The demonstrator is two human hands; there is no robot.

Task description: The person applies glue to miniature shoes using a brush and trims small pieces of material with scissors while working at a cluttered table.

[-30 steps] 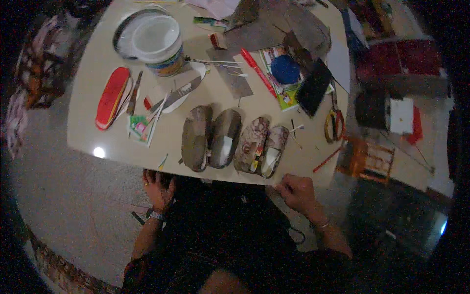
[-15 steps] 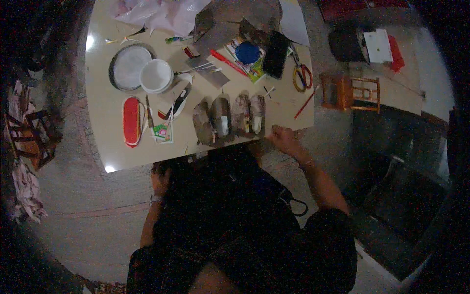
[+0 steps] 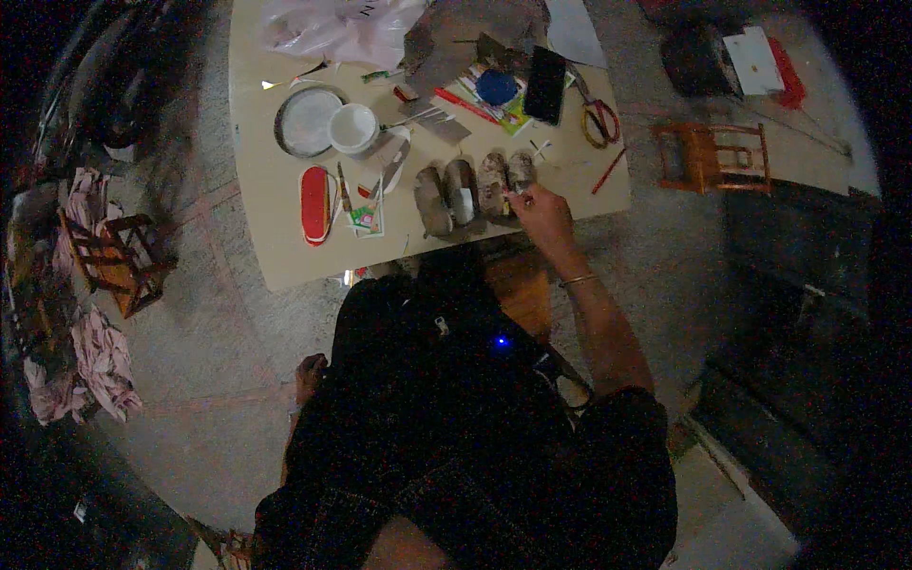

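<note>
Four oblong, sole-shaped pieces (image 3: 472,190) in a row near the table (image 3: 266,256) front edge, grey and mottled. Right hand (image 3: 541,211) on the rightmost, fingers pinched, grip unclear. Left hand (image 3: 309,373) low beside dark clothing, fingers hidden. Beyond: round white bowl (image 3: 353,127), red oval case (image 3: 314,201), scissors (image 3: 598,119).

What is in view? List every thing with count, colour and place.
table: one, beige, centre top
shoe pieces: four, grey-brown, near table edge
bowl: one, white, beside round tray
flat case: one, red, left on table
scissors: one, yellow-handled, right on table
phone: one, black, top
small stools: two, wooden, either side of table
right hand: at rightmost shoe piece
left hand: low, off table
</note>
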